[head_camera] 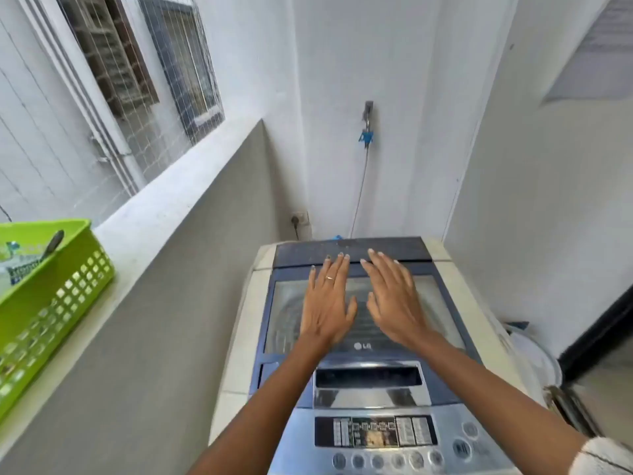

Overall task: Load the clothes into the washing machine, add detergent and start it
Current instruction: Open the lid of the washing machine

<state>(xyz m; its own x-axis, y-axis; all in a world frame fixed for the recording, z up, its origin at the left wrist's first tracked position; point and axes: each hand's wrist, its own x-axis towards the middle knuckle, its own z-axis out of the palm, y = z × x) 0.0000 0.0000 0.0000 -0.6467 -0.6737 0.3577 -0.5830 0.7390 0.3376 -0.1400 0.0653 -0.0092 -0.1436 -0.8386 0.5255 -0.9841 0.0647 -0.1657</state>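
Blue-lidded washing machine (363, 341) fills the lower centre of the frame, lid shut. Left hand (327, 299) and right hand (394, 296) lie flat and open on its glass – likely placed to lift it. No clothes visible; green basket (51, 303) sits at the left edge.

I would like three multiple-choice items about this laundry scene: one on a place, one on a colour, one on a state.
1. Where does the basket stand?
A. on the ledge, left of the washing machine
B. on the lid
C. on the floor

2. What colour is the basket?
A. red
B. green
C. white

3. How is the lid?
A. lifted up
B. removed
C. shut flat

Key: 1 A, the basket rests on the ledge; 2 B, bright green plastic; 3 C, the lid lies flat under the left hand and right hand.
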